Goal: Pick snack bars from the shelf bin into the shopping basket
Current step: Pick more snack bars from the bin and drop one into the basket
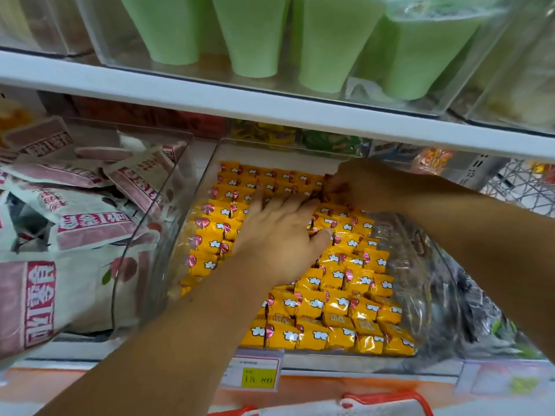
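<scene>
A clear shelf bin (192,202) holds several rows of yellow-wrapped snack bars (339,307) with red and white print. My left hand (279,235) lies palm down on the bars in the middle of the bin, fingers spread, thumb tucked against a bar. My right hand (351,187) reaches to the back right of the bin, its fingertips pinched on the red ends of some bars there. The red rim of the shopping basket (387,399) shows at the bottom edge, below the shelf.
A bin of pink and white snack bags (75,223) stands to the left. Clear-wrapped goods (468,298) fill the bin on the right. The shelf above (210,97) carries green cups (255,34) and hangs low over my right hand. A yellow price tag (258,378) sits on the shelf edge.
</scene>
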The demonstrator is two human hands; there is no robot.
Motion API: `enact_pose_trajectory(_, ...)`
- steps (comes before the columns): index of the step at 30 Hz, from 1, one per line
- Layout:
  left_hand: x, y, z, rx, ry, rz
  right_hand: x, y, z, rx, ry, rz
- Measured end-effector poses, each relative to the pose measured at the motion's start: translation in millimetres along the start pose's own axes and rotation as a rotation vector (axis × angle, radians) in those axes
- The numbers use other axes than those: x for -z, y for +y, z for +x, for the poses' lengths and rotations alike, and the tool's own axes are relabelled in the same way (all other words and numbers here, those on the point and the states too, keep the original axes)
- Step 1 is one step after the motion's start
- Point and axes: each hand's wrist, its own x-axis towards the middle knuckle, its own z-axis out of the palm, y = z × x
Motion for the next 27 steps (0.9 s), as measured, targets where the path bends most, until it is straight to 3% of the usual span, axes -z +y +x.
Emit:
enact_pose_trajectory(5,-1,-1,-1,0.005,0.036,-0.027,10,-3,1,-0.002,-0.089,0.028)
enact_pose_trajectory(9,0,-1,-3,0.036,0.061,-0.03,8,-9,7,-0.085,0.106,0.254)
enact_pose_trajectory(15,-3,-2,0,0.061,0.01,-0.005,-5,-24,26,-0.074,0.147,0.236)
enact_pose_trajectory(24,0,-1,-1,0.064,-0.001,-0.014,4,-28,-15,-0.131,0.393,0.385)
enact_pose_trajectory(27,9,1,-5,0.093,-0.006,-0.116,6,-39,-49,-0.193,0.504,0.444)
